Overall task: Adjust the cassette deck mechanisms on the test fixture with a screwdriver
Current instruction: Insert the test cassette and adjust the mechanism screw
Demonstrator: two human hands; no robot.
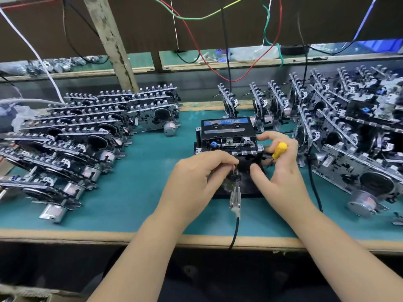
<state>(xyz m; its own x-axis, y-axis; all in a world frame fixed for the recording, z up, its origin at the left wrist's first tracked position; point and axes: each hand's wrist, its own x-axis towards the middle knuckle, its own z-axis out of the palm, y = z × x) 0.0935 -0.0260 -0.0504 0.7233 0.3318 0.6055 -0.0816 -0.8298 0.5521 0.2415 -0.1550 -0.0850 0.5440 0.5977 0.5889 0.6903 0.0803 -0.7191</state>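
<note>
- At far left we see stacked cassette deck mechanisms (72, 136) lying in overlapping rows on the green surface (139, 192), their cylindrical motors facing the near edge.
- A white cable (32, 51) runs down from upper left toward this stack.
- Our left hand (196, 179) rests at the front of the test fixture (229, 171), fingers curled around a small metal part; we cannot tell exactly what part it pinches.
- A metal clip connector (235, 198) with a black lead lies just below the left hand, the lead trailing over the near edge of the surface.
- The mechanism under test (229, 142) sits on the fixture at centre, with a blue-labelled cassette (226, 125) loaded on top.
- Our right hand (281, 168) grips a yellow-handled screwdriver (279, 150), fingers wrapped around the handle, thumb extended toward the fixture front. The tip is hidden; the shaft points toward the right side of the mechanism.
- Behind the fixture, several mechanisms (268, 110) stand upright on edge.
- At far right, a further pile of mechanisms (353, 136) leans in tilted rows.
- Red, green and yellow wires (196, 40) hang overhead.
</note>
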